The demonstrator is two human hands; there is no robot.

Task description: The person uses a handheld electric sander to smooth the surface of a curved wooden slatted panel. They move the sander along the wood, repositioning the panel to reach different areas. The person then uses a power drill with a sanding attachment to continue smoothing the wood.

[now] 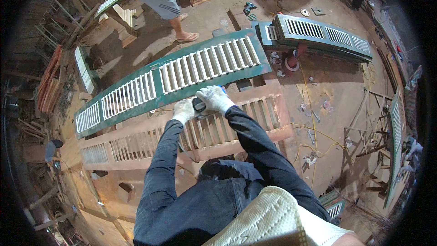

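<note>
Down at the centre, gripped in both gloved hands: a dark power tool [199, 105] with a blue end, pressed on the bare wooden shutter panel [268, 123]. Left hand [184, 110] closed round the tool's near end; right hand [214, 99] wrapped over its top, fingers curled shut. Lay flat across the dusty reddish workshop floor [337, 91], that bare louvred panel, long and unpainted. Touched along its far edge by a green-painted louvred shutter [173, 79] with pale slats, set parallel. Stacked farther off to the right, more green shutters [318, 34], with a red-and-white roll [291, 62] just beside them. Trailed over the floor on the right, a yellow cord [314, 132], among scattered scraps. Leaned at the right rim, wooden frames [373, 123]. Stood beyond the green shutter, another person's bare legs in sandals [180, 23], near a wooden stool [125, 23]. Piled along the left rim, reddish planks [48, 82].
</note>
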